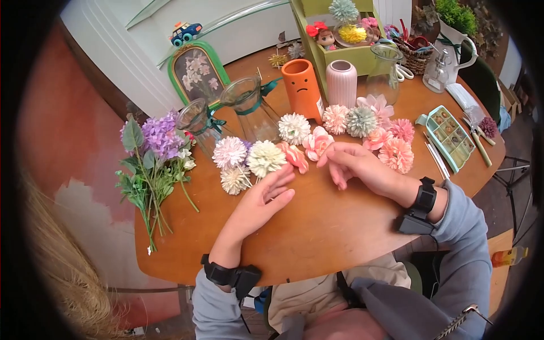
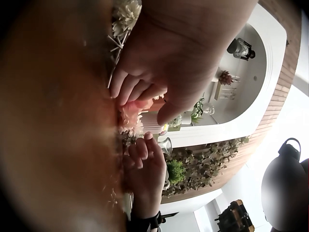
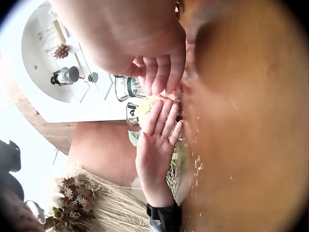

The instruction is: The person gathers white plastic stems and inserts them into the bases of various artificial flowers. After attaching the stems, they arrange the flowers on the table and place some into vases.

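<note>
My left hand (image 1: 260, 205) is held over the table with its fingers nearly straight, fingertips beside a cream pom-pom flower (image 1: 266, 158) and a coral-pink rose (image 1: 295, 158). Across from it, my right hand (image 1: 362, 167) has loosely bent fingers and holds nothing. Its fingertips are close to a pink rose (image 1: 318, 143). In the right wrist view the left palm (image 3: 155, 154) faces the camera with nothing in it. More flower heads lie around: a pale pink one (image 1: 229, 152), a white one (image 1: 294, 128), a grey-green one (image 1: 361, 122) and a peach one (image 1: 396, 155).
Stemmed purple flowers (image 1: 161, 136) lie at the left. Behind stand glass vases (image 1: 249, 110), an orange sad-face vase (image 1: 300, 88) and a pink ribbed vase (image 1: 341, 82). A compartment box (image 1: 449, 137) and pliers (image 1: 479, 141) lie at the right.
</note>
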`<state>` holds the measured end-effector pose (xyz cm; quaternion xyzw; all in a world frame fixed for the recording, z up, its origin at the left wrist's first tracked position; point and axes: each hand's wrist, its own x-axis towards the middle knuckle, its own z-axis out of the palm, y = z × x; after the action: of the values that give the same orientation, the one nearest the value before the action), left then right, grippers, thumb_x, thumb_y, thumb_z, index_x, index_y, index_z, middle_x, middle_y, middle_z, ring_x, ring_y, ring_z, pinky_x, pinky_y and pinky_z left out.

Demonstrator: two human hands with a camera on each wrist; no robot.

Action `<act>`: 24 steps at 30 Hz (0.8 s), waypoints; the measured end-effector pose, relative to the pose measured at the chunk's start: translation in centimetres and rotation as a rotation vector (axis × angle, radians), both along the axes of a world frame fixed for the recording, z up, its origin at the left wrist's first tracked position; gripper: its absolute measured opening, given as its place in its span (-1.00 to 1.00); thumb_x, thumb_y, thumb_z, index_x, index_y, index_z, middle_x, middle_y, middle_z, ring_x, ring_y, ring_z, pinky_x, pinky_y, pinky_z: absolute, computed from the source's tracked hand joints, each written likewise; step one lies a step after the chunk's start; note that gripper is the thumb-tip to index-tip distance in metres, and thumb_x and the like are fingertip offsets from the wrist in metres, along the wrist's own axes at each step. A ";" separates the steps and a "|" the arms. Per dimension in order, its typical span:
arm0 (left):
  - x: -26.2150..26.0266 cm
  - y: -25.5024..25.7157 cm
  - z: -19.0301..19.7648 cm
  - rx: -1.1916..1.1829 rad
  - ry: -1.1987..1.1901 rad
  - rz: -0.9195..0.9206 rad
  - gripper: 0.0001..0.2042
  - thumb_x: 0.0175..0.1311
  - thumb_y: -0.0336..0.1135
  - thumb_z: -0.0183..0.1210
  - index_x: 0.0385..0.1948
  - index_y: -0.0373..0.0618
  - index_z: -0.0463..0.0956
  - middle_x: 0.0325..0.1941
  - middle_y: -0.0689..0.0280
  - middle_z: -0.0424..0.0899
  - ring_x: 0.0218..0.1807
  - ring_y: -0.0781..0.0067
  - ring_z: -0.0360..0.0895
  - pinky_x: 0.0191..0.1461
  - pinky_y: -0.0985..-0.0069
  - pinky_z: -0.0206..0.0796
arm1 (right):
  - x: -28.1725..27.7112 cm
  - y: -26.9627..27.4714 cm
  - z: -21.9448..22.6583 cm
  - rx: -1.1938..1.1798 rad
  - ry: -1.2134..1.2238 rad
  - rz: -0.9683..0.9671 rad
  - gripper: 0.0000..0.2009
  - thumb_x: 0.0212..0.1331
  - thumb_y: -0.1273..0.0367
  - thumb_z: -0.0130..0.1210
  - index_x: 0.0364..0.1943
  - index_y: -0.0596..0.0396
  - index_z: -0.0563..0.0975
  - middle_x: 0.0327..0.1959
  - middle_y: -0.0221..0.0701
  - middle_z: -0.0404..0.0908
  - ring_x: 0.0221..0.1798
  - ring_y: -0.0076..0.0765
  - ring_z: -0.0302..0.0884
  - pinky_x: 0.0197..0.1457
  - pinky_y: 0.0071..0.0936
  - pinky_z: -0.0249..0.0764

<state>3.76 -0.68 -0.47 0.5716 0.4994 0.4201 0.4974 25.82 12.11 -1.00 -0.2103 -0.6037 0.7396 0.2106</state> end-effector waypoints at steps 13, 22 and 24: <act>1.0 -0.1 1.4 -0.073 -0.100 -0.057 -0.57 0.35 -0.23 -0.03 0.17 -0.29 0.29 0.23 0.16 0.38 0.26 0.29 0.32 0.30 0.41 0.12 | 1.4 3.6 0.1 0.813 -0.136 -0.461 -0.69 0.16 0.45 -0.07 -0.01 -0.07 0.51 0.12 -0.22 0.29 0.29 -0.20 0.15 0.30 -0.38 0.15; 1.0 -0.3 1.2 -0.106 -0.135 -0.228 -0.56 0.35 -0.25 -0.02 0.20 -0.28 0.25 0.21 0.14 0.40 0.24 0.29 0.35 0.28 0.41 0.14 | 1.1 3.6 -1.1 0.832 -0.355 -0.363 -0.60 0.15 0.44 -0.04 0.13 0.01 0.42 0.30 -0.23 0.18 0.38 -0.27 0.05 0.38 -0.39 0.04; 1.1 -0.3 1.4 -0.111 -0.143 -0.241 -0.52 0.34 -0.24 -0.01 0.24 -0.26 0.18 0.22 0.13 0.38 0.25 0.29 0.34 0.28 0.41 0.13 | 1.1 3.7 -1.1 0.683 -0.253 -0.395 -0.59 0.16 0.42 -0.03 0.15 0.07 0.40 0.27 -0.28 0.23 0.34 -0.33 0.13 0.33 -0.44 0.11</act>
<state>4.82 -1.00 0.93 0.5676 0.4129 0.3687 0.6094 26.96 15.85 -2.09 -0.3295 -0.7835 0.4104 0.3303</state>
